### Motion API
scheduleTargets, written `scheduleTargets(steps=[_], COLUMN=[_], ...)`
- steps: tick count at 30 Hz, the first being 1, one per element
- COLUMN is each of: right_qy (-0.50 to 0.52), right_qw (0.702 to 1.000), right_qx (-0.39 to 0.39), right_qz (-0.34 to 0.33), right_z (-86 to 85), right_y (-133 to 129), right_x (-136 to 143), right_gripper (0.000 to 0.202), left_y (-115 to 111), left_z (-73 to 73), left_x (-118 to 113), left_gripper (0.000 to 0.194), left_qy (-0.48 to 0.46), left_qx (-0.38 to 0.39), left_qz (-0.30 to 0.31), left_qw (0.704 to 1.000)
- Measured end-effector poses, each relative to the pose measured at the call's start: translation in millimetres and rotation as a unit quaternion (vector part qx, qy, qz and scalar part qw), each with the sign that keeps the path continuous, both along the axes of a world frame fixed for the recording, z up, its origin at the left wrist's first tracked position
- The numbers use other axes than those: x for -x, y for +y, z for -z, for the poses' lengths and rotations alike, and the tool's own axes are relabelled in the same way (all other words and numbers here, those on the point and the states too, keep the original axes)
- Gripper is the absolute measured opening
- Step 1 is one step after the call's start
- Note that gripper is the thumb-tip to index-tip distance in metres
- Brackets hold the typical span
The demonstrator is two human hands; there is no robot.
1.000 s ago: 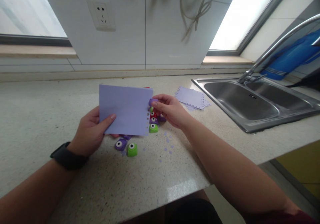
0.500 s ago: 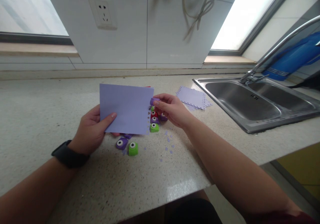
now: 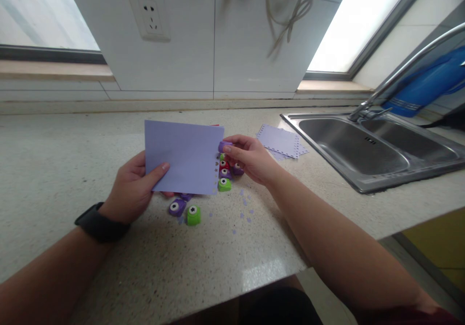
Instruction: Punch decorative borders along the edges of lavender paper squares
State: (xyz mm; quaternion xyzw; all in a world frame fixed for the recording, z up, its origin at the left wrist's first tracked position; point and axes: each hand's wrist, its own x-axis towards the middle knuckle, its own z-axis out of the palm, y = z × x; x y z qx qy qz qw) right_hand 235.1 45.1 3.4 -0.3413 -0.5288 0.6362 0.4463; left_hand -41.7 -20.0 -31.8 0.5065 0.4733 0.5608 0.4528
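My left hand grips a lavender paper sheet by its lower left, thumb on top. Small punched holes run down the sheet's right edge. My right hand pinches a purple punch at the sheet's upper right edge. Below that punch sit a red punch, a green punch and purple ones. Nearer the front lie another purple punch and a green punch. The sheet partly hides further punches.
Lavender sheets with punched edges lie at the back, beyond my right hand. Small paper bits are scattered on the counter. A steel sink with a tap is at the right, and a blue item lies behind it.
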Motion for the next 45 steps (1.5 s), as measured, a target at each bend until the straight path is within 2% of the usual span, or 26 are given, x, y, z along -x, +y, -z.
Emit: scheduleTargets(steps=[20, 30, 38, 45], right_qy=[0.013, -0.014, -0.011, 0.003], right_qw=[1.000, 1.000, 0.999, 1.000], right_qx=[-0.001, -0.003, -0.037, -0.030], right_qz=[0.002, -0.007, 0.000, -0.008], right_z=[2.8, 4.9, 5.6, 9.1], right_y=[0.5, 2.2, 3.0, 3.8], right_x=[1.5, -0.4, 1.3, 0.6], right_gripper=[0.037, 0.039, 0.038, 0.038], left_y=[-3.4, -4.2, -3.8, -3.8], left_z=[-6.5, -7.1, -5.4, -6.3], left_x=[-6.3, -3.5, -1.4, -4.7], left_gripper=[0.034, 0.035, 0.034, 0.033], left_qy=[-0.004, 0.050, 0.079, 0.060], left_qx=[0.012, 0.011, -0.005, -0.004], left_qz=[-0.003, -0.005, 0.000, -0.009], left_qw=[1.000, 0.999, 0.997, 0.998])
